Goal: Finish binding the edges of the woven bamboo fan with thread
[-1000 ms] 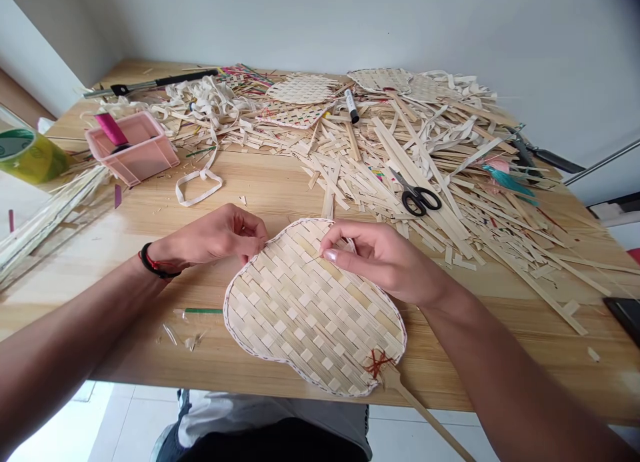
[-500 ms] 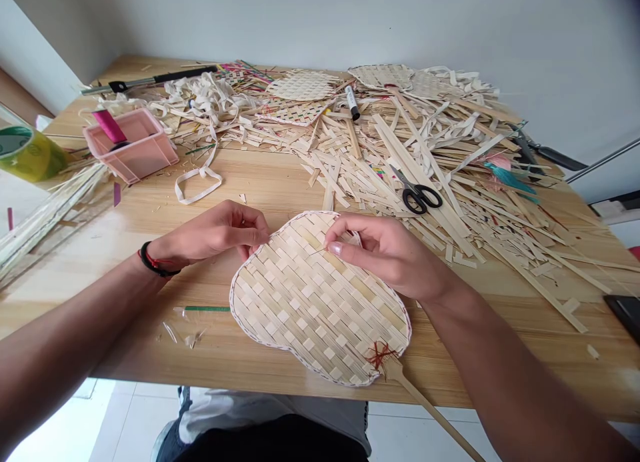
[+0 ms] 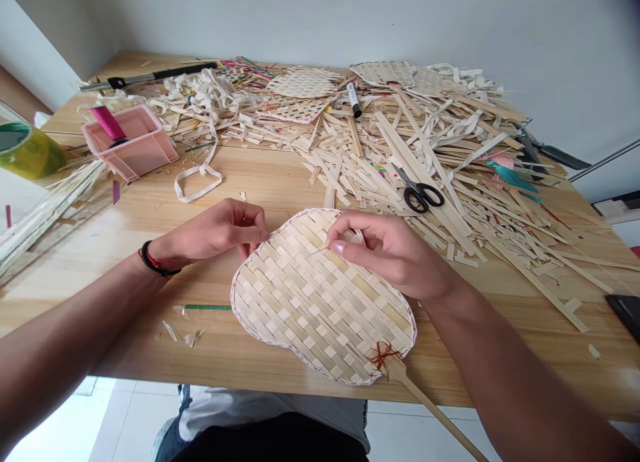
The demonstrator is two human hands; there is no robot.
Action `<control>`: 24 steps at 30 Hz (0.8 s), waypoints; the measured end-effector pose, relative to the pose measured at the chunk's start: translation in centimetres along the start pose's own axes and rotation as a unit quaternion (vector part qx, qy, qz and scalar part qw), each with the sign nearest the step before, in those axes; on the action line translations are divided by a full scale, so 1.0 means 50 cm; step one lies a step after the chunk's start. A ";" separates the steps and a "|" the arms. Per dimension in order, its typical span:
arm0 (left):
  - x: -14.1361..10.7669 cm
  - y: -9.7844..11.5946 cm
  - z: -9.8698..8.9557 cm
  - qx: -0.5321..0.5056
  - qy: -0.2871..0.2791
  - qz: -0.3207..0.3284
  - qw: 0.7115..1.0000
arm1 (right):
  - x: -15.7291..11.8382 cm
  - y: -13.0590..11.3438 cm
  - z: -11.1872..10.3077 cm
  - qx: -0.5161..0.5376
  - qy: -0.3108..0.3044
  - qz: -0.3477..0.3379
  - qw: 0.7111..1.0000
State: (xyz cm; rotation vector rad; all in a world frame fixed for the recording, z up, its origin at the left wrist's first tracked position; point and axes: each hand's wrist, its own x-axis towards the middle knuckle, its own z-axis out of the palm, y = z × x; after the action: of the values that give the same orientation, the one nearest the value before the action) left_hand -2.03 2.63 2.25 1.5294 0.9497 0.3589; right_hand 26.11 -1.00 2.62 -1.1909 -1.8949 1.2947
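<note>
The woven bamboo fan lies flat on the counter, near its front edge. The left hand pinches the fan's far-left rim; the right hand pinches a thin needle-like sliver at the weave. Edge-finishing seems under way, which calls for steady, fine threading.

The woven fan is turning on the table: its handle end with the red binding is swinging right and far, its far edge sliding farther. The left hand and the right hand, both pinching that edge, are moving slightly far with it.
</note>
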 end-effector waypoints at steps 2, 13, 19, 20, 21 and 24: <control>0.000 0.001 0.000 0.002 -0.001 -0.001 1.000 | 0.000 0.001 0.000 0.001 0.002 -0.006 1.000; -0.002 0.006 0.000 -0.011 -0.006 -0.007 1.000 | 0.000 0.004 0.001 0.006 0.004 -0.002 1.000; -0.003 0.010 0.002 -0.020 -0.007 -0.013 1.000 | 0.000 0.003 0.002 0.006 0.009 -0.007 1.000; -0.003 0.010 0.002 -0.022 -0.007 -0.015 1.000 | 0.000 0.003 0.002 0.004 0.009 -0.007 1.000; -0.003 0.010 0.001 -0.022 -0.007 -0.017 1.000 | 0.000 0.003 0.002 0.002 0.010 -0.007 1.000; -0.002 0.011 0.000 -0.018 -0.007 -0.021 1.000 | 0.000 0.007 0.005 0.003 0.012 -0.010 1.000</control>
State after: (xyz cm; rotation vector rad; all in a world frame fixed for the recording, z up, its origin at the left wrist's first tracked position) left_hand -1.88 2.60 2.77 1.4750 0.9577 0.3335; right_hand 26.03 -1.04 2.21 -1.1759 -1.8799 1.2698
